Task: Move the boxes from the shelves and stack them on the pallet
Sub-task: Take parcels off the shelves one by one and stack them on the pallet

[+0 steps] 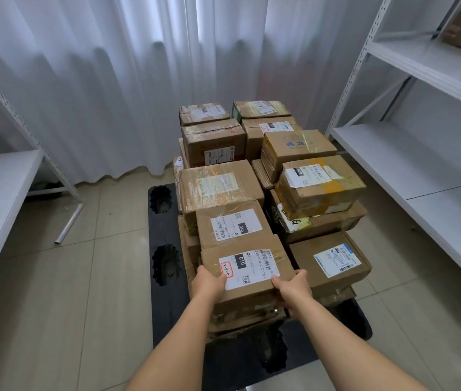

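Head view: two hands [208, 283] [293, 289], one box [247, 266].

Matt brown cardboard boxes [254, 193] with glossy tape, black plastic pallet [167, 292], white metal shelves [421, 66], sheer cloth curtain [110, 80].

Storage room, seen from above. White pleated curtains [144, 80] cover the far wall from top to floor, with daylight glowing through them. The floor [54, 292] is laid in large beige tiles with thin dark joints. White metal shelving units with perforated uprights stand at left [0, 176] and right [421, 153]. A silvery tube [69, 224] lies on the tiles near the left unit's foot.
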